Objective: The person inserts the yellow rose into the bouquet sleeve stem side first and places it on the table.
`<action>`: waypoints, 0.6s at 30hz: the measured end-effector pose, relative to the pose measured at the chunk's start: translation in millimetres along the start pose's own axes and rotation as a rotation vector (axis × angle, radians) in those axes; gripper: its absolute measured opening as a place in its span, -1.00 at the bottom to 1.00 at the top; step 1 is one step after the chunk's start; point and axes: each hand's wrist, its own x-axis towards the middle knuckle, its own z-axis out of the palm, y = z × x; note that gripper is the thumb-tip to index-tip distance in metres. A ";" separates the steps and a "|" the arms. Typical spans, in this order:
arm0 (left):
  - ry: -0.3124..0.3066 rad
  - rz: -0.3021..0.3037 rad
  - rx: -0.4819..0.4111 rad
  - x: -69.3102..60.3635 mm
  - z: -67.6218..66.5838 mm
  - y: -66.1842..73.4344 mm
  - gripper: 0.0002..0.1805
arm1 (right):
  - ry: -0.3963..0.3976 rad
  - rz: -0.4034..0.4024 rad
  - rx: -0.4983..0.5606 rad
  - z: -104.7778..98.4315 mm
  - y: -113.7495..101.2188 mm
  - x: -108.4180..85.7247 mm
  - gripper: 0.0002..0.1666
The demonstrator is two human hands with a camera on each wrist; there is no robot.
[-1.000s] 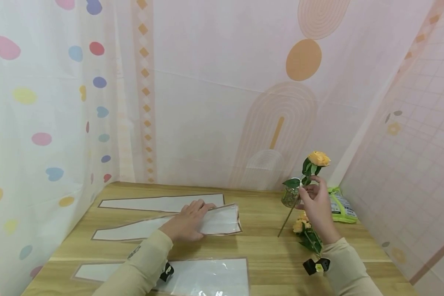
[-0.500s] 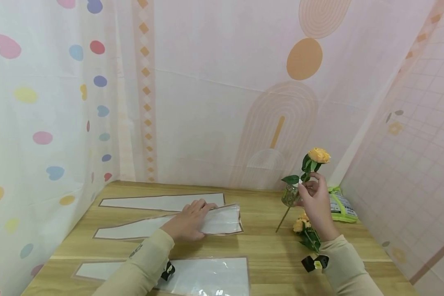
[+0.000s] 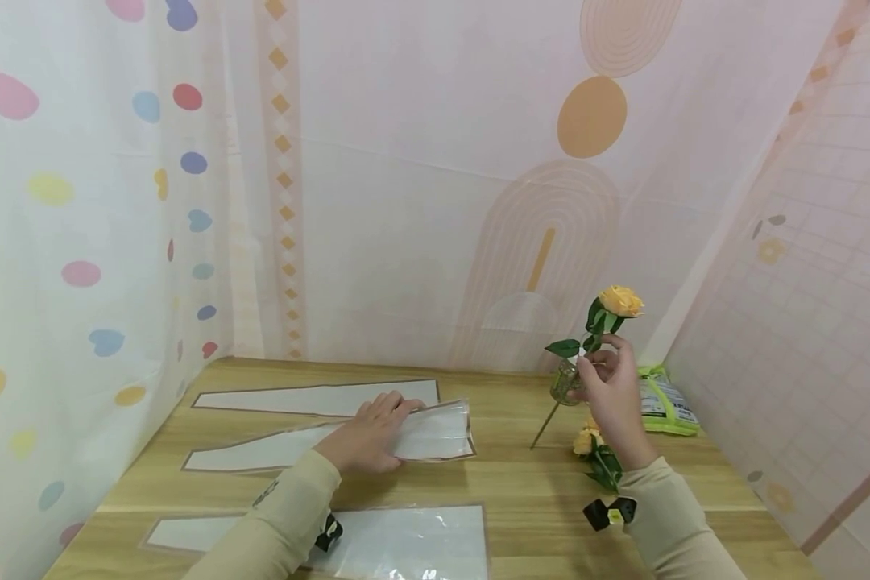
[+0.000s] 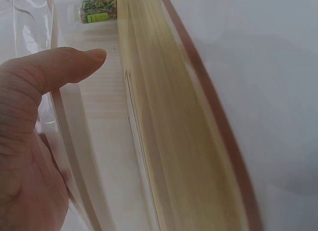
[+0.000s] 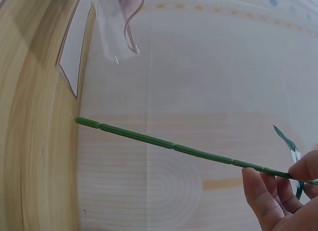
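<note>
In the head view, my right hand (image 3: 612, 391) pinches a yellow rose (image 3: 620, 301) by its stem, with the bloom up and the stem end slanting down to the left. The right wrist view shows the green stem (image 5: 174, 146) between thumb and fingertips. My left hand (image 3: 370, 433) grips across the middle of a flower wrapping sleeve (image 3: 435, 432), a tapered white one with clear plastic and a brown border. Its wide right end is raised off the table. The thumb (image 4: 69, 67) shows in the left wrist view; the other fingers are hidden there.
Two more sleeves lie flat, one behind (image 3: 283, 396) and one in front (image 3: 406, 540). Behind the right hand is a small clear jar (image 3: 565, 383) with coloured bits. A second yellow rose (image 3: 587, 441) and a lime-green package (image 3: 667, 407) lie at the right. Curtains surround the wooden table (image 3: 507, 483).
My right hand has shifted slightly left and up with the rose, and the stem's lower end has swung left. The left hand and its sleeve have barely moved.
</note>
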 end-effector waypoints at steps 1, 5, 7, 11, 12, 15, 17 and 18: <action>0.001 -0.001 -0.001 0.0 0.0 0.3 -0.07 | 0.004 -0.004 0.002 0.8 -0.1 0.0 -0.37; 0.012 0.003 0.006 0.4 -0.1 1.5 -0.08 | 0.020 -0.017 0.018 3.8 -0.7 0.3 -0.40; 0.016 0.005 0.006 0.2 -0.4 2.5 -0.09 | 0.024 -0.025 0.026 4.9 -1.0 0.8 -0.41; 0.019 0.007 0.008 0.2 -0.1 3.6 -0.10 | 0.029 -0.038 0.051 6.9 -2.0 1.2 -0.42; 0.020 0.008 0.009 0.2 -0.1 3.9 -0.10 | 0.029 -0.042 0.054 7.3 -2.3 1.1 -0.42; 0.022 0.017 0.016 0.9 0.9 4.2 -0.10 | 0.032 -0.050 0.067 9.0 -3.3 0.5 -0.43; 0.025 0.023 0.020 1.1 1.5 4.6 -0.10 | 0.033 -0.054 0.077 10.0 -3.9 -0.1 -0.44; 0.025 0.026 0.020 1.2 1.9 4.9 -0.10 | 0.035 -0.056 0.083 10.5 -4.2 -0.5 -0.45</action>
